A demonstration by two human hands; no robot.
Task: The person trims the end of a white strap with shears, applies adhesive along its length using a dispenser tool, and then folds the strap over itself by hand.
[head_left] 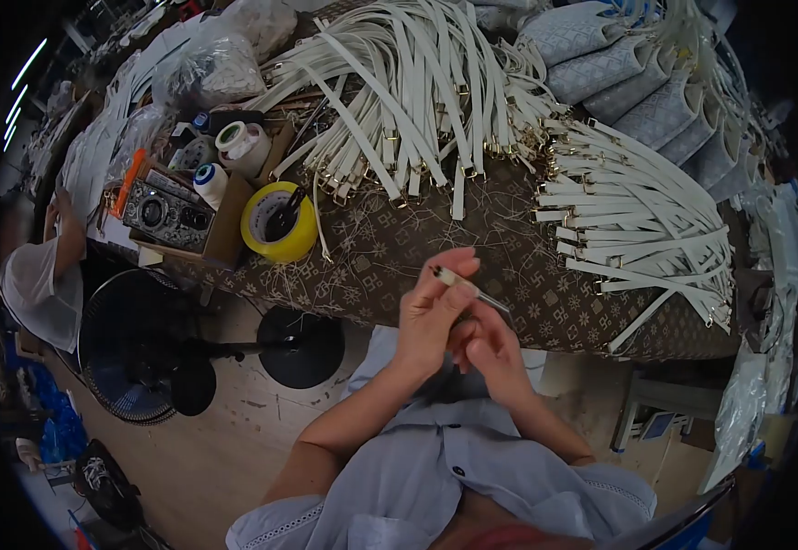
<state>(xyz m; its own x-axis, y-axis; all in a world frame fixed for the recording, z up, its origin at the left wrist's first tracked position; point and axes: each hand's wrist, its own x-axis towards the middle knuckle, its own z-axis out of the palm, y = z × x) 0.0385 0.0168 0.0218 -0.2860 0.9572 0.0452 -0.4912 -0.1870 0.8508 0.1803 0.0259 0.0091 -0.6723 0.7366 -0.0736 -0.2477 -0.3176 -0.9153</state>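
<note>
My left hand (pixel 431 316) is raised over the near edge of the table, closed around a slim white stick-like tool (pixel 461 280) with a dark tip and a shiny, clear-looking far end. I cannot make out its exact kind. Close beside it, my right hand (pixel 493 353) has its fingers curled in near the tool's lower end; what they hold, if anything, is hidden. Beyond my hands lies a big heap of white straps (pixel 408 101) with gold-coloured buckles. A second pile of white buckled straps (pixel 646 215) is fanned out to the right.
A brown patterned cloth (pixel 371 275) with loose threads covers the table. At left are a yellow tape roll (pixel 254 225), thread spools (pixel 243 147) and a box (pixel 225 220). Grey patterned pieces (pixel 600 69) are stacked at back right. A black fan (pixel 133 339) and another person (pixel 41 275) are at left.
</note>
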